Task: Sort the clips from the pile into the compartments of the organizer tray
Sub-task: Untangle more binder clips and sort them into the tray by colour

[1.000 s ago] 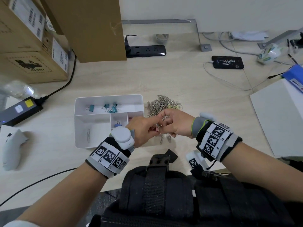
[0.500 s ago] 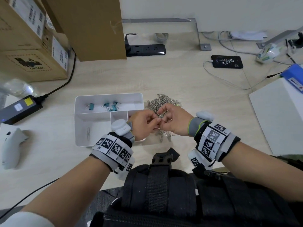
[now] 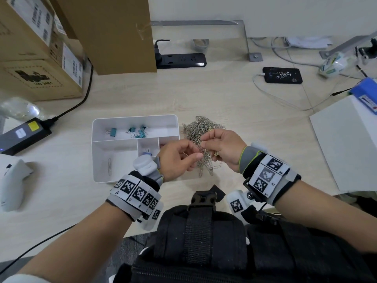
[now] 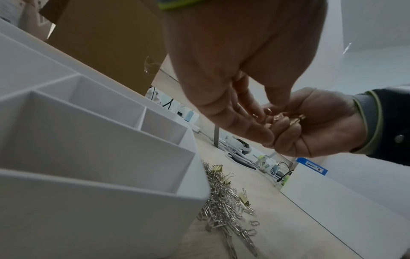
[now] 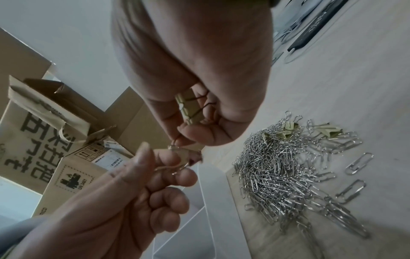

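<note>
A: Nearest us, our left hand and right hand meet just above the desk, fingers curled in. What do we have?

B: A gold binder clip sits tucked in the curled right fingers, and both hands pinch at a second small gold clip with wire loops caught between their fingertips. From the right wrist the left thumb and forefinger nip the wire and the right fingertips nip the top. Whether paper clips are snagged on it, we cannot tell.

A: How will it handle?

B: We judge it light, stiff and springy, with slick wire handles that swing. We had better grip the folded metal body and not the loops, which pivot and hook into neighbours.

A: Below the hands?

B: The pile of silver paper clips lies on the desk just right of the white organizer tray, with more gold binder clips at its far edge. The paper clips look thin and prone to chaining, so we would lift each by a bend.

A: And the tray?

B: A paper clip lies in the large near-left compartment, a blue binder clip in the small middle one, teal binder clips in the long far one. Beyond stand cardboard boxes, a power strip and a phone.
</note>
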### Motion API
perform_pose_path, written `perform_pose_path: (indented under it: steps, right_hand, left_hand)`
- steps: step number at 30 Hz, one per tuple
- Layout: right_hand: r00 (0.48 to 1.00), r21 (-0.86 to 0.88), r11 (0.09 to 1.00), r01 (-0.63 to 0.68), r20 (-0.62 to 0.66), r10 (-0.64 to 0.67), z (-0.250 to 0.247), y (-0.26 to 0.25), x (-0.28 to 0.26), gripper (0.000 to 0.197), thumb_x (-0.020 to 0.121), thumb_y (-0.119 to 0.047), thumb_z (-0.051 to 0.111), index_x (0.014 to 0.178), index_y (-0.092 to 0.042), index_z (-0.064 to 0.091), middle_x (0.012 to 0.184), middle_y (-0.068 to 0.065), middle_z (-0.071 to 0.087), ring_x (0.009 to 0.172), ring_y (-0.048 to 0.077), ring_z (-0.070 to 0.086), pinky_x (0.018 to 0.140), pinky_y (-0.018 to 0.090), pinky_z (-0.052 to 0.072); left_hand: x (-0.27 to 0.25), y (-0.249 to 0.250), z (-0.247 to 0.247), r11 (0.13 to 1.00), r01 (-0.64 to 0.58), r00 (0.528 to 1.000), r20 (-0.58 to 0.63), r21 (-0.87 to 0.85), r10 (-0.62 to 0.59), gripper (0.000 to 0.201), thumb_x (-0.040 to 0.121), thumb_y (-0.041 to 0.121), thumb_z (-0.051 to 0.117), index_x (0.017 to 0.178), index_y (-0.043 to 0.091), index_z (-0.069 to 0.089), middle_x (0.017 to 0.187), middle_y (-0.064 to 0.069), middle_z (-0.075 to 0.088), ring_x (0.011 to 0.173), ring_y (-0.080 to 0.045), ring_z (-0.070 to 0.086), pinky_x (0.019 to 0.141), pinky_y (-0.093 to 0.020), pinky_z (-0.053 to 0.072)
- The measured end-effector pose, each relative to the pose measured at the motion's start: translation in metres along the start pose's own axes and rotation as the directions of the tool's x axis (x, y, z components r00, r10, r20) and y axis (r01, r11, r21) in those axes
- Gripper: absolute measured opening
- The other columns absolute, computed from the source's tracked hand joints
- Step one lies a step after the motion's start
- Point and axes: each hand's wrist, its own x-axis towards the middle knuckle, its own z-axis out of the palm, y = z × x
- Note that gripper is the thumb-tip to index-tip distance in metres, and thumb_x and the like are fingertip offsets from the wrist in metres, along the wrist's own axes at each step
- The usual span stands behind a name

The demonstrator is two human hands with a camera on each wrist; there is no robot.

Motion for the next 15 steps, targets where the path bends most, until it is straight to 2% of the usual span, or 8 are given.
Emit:
perform_pose_path:
  steps: [3,5,7,8,10,12,15]
  right_hand:
    - [1.000,0.001,1.000,-0.007,0.009,0.007,0.005,-0.001,0.000,0.016,0.082,-0.001,0.067,0.079,-0.016,0.063,0.070,0.012,0.055,0.048,0.014,0.045,0.043,0.022,0.039]
    - [1.000,0.005,1.000,-0.009,0.011,0.009,0.008,-0.003,0.000,0.016,0.083,-0.001,0.065,0.081,-0.017,0.064,0.068,0.011,0.054,0.048,0.013,0.044,0.043,0.022,0.039]
    - [1.000,0.008,1.000,-0.011,0.015,0.011,0.010,-0.004,0.000,0.018,0.083,-0.002,0.064,0.085,-0.019,0.066,0.062,0.005,0.054,0.048,0.013,0.045,0.044,0.022,0.039]
    - [1.000,0.011,1.000,-0.010,0.020,0.010,0.011,-0.004,-0.001,0.019,0.083,-0.002,0.064,0.087,-0.020,0.067,0.061,0.005,0.055,0.048,0.012,0.046,0.044,0.023,0.039]
    - [0.999,0.017,1.000,-0.005,0.035,0.004,0.014,-0.004,-0.001,0.018,0.083,-0.001,0.063,0.086,-0.017,0.068,0.063,0.008,0.055,0.048,0.012,0.046,0.044,0.022,0.039]
    - [0.999,0.027,1.000,-0.005,0.041,0.004,0.016,-0.006,-0.001,0.016,0.084,0.002,0.062,0.083,-0.013,0.067,0.057,0.005,0.053,0.045,0.011,0.045,0.043,0.021,0.038]
    - [0.999,0.039,0.999,-0.008,0.053,0.006,0.017,-0.009,-0.002,0.019,0.083,0.005,0.060,0.080,-0.012,0.067,0.052,0.001,0.054,0.042,0.010,0.044,0.042,0.021,0.038]
  left_hand:
    - [0.001,-0.003,0.001,1.000,-0.014,0.999,-0.042,0.012,0.014,0.010,0.085,0.012,0.068,0.077,0.016,0.064,0.065,-0.006,0.066,0.054,-0.011,0.065,0.060,-0.035,0.058]
    - [0.001,-0.005,0.001,1.000,-0.020,0.997,-0.072,0.021,0.022,0.012,0.081,0.025,0.073,0.075,0.020,0.064,0.061,0.002,0.067,0.055,-0.014,0.065,0.061,-0.038,0.059]
    - [0.001,-0.006,-0.001,0.997,-0.019,0.993,-0.115,0.075,0.027,0.024,0.070,0.044,0.076,0.074,0.022,0.065,0.063,0.001,0.068,0.057,-0.016,0.063,0.060,-0.039,0.058]
    - [0.001,-0.006,-0.001,0.995,-0.018,0.989,-0.142,0.102,0.032,0.028,0.067,0.047,0.076,0.074,0.023,0.065,0.065,-0.001,0.069,0.057,-0.016,0.061,0.060,-0.039,0.056]
    - [0.002,-0.006,-0.001,0.986,-0.040,0.980,-0.187,0.162,0.070,0.023,0.070,0.040,0.078,0.074,0.022,0.064,0.067,-0.002,0.068,0.055,-0.012,0.057,0.059,-0.037,0.054]
    - [0.002,-0.005,-0.002,0.971,-0.063,0.971,-0.209,0.231,0.112,0.016,0.076,0.031,0.076,0.076,0.022,0.063,0.068,0.002,0.067,0.056,-0.007,0.059,0.059,-0.035,0.053]
    - [-0.001,-0.004,-0.003,0.961,-0.108,0.967,-0.197,0.254,0.161,0.015,0.082,0.028,0.069,0.085,0.019,0.057,0.076,0.010,0.066,0.071,-0.007,0.067,0.067,-0.035,0.057]
